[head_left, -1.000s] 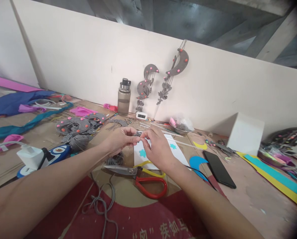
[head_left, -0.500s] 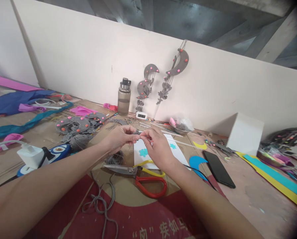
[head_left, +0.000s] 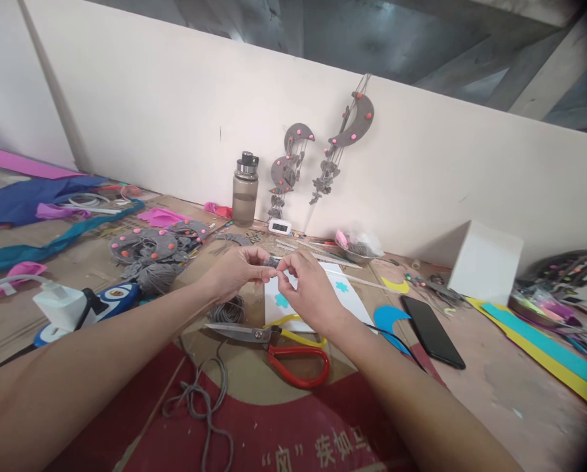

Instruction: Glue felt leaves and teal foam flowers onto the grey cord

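A small dark grey felt-like piece is pinched between the fingertips of my left hand. Close against it, the fingers of my right hand are pinched at its right edge; the exact grip point is too small to make out. Both hands hover over a white sheet with turquoise flower shapes. Below them lie scissors with one red and one yellow handle, blades pointing left. A coil of grey cord sits beneath my left hand, and a loose grey cord trails toward me.
A bottle and a small clock stand by the wall, where grey moon ornaments hang. A phone and a blue crescent lie right. Left are a power strip and decorated grey pieces.
Slightly more of the grey piece shows between my fingertips. Both hands stay almost in place, and the view has shifted a little.
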{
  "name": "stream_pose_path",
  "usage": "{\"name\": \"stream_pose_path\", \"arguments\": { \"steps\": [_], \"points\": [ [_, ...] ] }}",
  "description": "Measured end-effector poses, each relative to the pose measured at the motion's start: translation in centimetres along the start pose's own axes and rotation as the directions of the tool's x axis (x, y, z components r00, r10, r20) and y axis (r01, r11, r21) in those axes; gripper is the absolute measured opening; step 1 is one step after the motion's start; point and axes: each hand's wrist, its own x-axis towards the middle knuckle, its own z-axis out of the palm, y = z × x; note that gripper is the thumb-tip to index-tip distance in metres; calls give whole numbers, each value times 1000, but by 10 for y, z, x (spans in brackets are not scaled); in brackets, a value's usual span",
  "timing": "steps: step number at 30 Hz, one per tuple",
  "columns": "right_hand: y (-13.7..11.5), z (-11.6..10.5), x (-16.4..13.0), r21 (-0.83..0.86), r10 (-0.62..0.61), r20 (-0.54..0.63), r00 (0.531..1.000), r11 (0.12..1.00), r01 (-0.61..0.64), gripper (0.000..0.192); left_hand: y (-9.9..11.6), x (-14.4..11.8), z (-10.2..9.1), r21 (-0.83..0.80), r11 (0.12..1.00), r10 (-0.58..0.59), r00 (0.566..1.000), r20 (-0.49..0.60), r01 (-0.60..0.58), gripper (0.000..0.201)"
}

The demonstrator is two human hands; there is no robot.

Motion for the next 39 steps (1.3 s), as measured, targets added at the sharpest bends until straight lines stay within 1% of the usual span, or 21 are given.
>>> {"name": "stream_pose_path", "arguments": {
  "steps": [2,5,8,12,16,21,24,28,31,34,39],
  "points": [
    [-1,3,0,3,24,-35,999,1000,-24,9,0,0,1,-11,1000,-3,1000,-16,3,27],
    [-4,4,0,51,76,-68,995,996,-73,7,1,1,1,-50,999,3,998,-71,-6,28],
    [-5,1,0,144,124,-58,991,983,-115,8,3,2,0,-71,997,9,995,-103,-16,29],
    [-4,-2,0,211,127,-58,990,971,-112,15,4,1,0,-60,998,13,995,-99,-19,28],
    [-3,0,0,201,120,-35,992,973,-110,10,2,1,0,-27,999,35,997,-76,-37,27],
    [-2,1,-1,180,94,-35,995,980,-86,2,0,0,2,6,999,54,997,-55,-54,26],
    [-3,2,-3,160,82,-48,995,984,-73,6,-1,-1,3,25,999,46,997,-57,-44,25],
    [-3,4,-5,178,67,-54,996,982,-56,10,1,0,2,-27,999,27,997,-72,-29,25],
    [-2,6,-5,219,98,-81,992,972,-78,11,3,0,1,-53,998,17,996,-88,-22,26],
    [-3,6,-5,220,137,-104,985,969,-111,10,4,0,1,-55,998,23,995,-99,-28,27],
    [-4,6,-5,191,167,-95,981,971,-147,7,1,0,2,24,997,80,993,-88,-78,27]
  ]
}}
